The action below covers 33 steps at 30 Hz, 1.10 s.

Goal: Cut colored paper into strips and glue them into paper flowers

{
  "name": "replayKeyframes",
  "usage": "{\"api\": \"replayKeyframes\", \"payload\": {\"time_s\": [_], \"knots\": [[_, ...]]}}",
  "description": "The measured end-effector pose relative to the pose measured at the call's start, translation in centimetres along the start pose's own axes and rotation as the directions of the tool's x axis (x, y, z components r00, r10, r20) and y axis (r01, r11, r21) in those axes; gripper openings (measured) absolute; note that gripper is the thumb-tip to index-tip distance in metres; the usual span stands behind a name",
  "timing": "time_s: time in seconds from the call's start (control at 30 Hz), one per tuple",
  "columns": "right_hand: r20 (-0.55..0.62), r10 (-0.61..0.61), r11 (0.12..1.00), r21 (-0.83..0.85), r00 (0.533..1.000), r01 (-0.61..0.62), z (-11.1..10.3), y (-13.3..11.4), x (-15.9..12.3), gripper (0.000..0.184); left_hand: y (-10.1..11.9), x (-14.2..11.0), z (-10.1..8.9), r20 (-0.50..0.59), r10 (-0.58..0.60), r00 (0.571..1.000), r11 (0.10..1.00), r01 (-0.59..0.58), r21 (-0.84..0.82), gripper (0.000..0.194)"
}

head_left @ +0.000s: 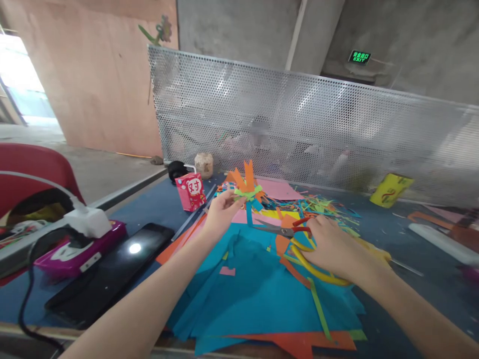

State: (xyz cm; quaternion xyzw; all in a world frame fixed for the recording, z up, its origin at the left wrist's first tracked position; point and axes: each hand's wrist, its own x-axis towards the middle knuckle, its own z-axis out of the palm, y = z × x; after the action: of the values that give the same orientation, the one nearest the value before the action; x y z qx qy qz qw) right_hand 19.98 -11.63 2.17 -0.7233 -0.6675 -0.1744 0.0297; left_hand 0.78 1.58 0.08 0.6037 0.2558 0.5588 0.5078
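Observation:
My left hand pinches a small paper craft of orange, light green and blue strips, its orange pieces pointing up. In my right hand is a pair of scissors, fingers curled around the reddish handle. The metal blades point left, slightly apart, toward a blue strip hanging from the craft. Yellow curved loops show under my right hand; whether they belong to these scissors I cannot tell. Below both hands lies a stack of blue paper sheets, with orange sheets under it and loose scraps on top.
Paper shreds lie heaped behind the sheets, before a perforated metal screen. On the left are a phone, a purple power strip with a charger, and a red box. A yellow can stands at the right.

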Motion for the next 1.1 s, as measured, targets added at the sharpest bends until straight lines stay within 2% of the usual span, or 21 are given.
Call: {"api": "replayKeyframes", "payload": {"time_s": [0.13, 0.27, 0.47, 0.6, 0.7, 0.77, 0.9, 1.0, 1.1], "knots": [[0.069, -0.008, 0.998, 0.067, 0.998, 0.003, -0.2, -0.4, 0.5, 0.04, -0.4, -0.1, -0.1, 0.111, 0.049, 0.993, 0.997, -0.055, 0.048, 0.019], [0.086, -0.032, 0.995, 0.097, 0.996, 0.023, -0.5, -0.8, 0.7, 0.04, -0.4, -0.4, 0.0, 0.19, 0.093, 0.977, 0.988, -0.114, 0.1, 0.019], [0.107, -0.04, 0.993, 0.118, 0.993, 0.028, -0.8, -1.2, 0.9, 0.041, -0.1, -0.7, 0.3, 0.187, 0.099, 0.977, 0.985, -0.123, 0.121, 0.018], [0.158, -0.045, 0.989, 0.144, 0.986, 0.022, -1.0, -1.3, 1.1, 0.034, -0.1, -0.7, 0.4, 0.166, 0.081, 0.983, 0.992, -0.096, 0.084, 0.014], [0.18, -0.029, 0.993, 0.115, 0.983, 0.009, -0.9, -1.1, 1.2, 0.029, 0.0, -0.7, 0.5, 0.142, 0.057, 0.988, 0.997, -0.064, 0.043, 0.013], [0.177, 0.004, 0.998, 0.065, 0.984, -0.015, -0.6, -0.9, 1.2, 0.029, 0.1, -0.6, 0.5, 0.083, 0.02, 0.996, 1.0, -0.019, -0.007, 0.011], [0.177, 0.111, 0.994, 0.001, 0.978, -0.113, 1.1, 0.0, 1.4, 0.037, 0.2, -0.4, 0.3, -0.063, -0.18, 0.982, 0.972, 0.168, -0.165, 0.016], [0.163, 0.229, 0.974, -0.031, 0.96, -0.226, 2.2, 0.8, 1.3, 0.036, 0.0, -0.4, 0.2, -0.056, -0.28, 0.958, 0.936, 0.26, -0.239, 0.022], [0.193, 0.228, 0.961, 0.113, 0.954, -0.253, 2.1, 2.2, 0.9, 0.032, -0.2, -0.3, 0.2, -0.022, -0.31, 0.95, 0.922, 0.295, -0.253, 0.023]]}}
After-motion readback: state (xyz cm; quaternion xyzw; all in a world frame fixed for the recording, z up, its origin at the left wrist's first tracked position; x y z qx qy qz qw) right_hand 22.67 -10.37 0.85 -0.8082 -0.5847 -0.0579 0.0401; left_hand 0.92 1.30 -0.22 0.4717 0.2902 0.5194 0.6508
